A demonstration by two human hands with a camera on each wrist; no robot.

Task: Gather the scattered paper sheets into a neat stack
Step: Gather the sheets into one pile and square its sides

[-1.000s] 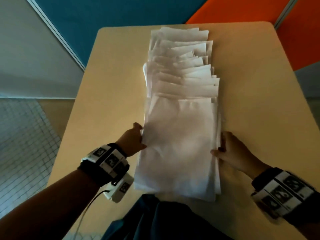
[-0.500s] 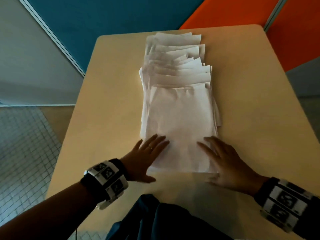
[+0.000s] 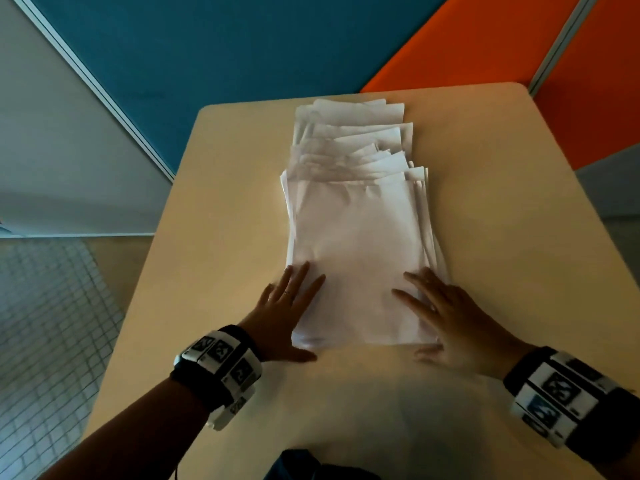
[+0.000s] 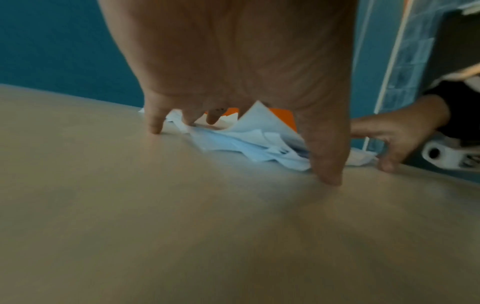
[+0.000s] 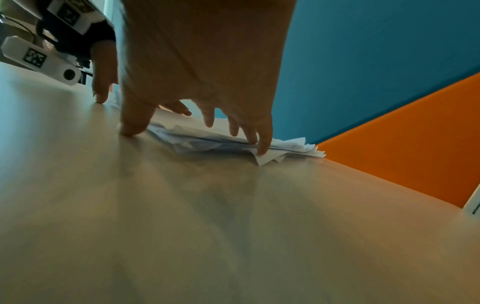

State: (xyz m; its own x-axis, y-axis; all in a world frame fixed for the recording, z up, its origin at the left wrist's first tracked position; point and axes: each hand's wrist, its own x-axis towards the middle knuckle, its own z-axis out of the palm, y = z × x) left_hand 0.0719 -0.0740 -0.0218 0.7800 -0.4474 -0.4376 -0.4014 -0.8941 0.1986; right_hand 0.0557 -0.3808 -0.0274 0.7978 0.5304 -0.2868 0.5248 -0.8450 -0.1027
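A fanned pile of white paper sheets [image 3: 356, 237] lies along the middle of the beige table [image 3: 502, 237], its far sheets staggered toward the back edge. My left hand [image 3: 287, 306] lies flat on the pile's near left corner, fingers straight and spread, thumb on the table. My right hand [image 3: 440, 313] lies flat on the near right corner in the same way. In the left wrist view the sheets [image 4: 246, 142] show ragged near edges under my left hand [image 4: 233, 133]. In the right wrist view my right hand [image 5: 207, 127] presses on the sheets [image 5: 221, 142].
Teal wall panels [image 3: 242, 46] and orange wall panels [image 3: 485, 46] stand behind the table's far edge. Tiled floor [image 3: 45, 323] lies to the left. Bare tabletop flanks the pile on both sides. Dark clothing [image 3: 311, 465] shows at the near edge.
Both hands went from gripping the pile's side edges to lying flat on its near corners. The near sheets have slid away from me and the fan has become shorter.
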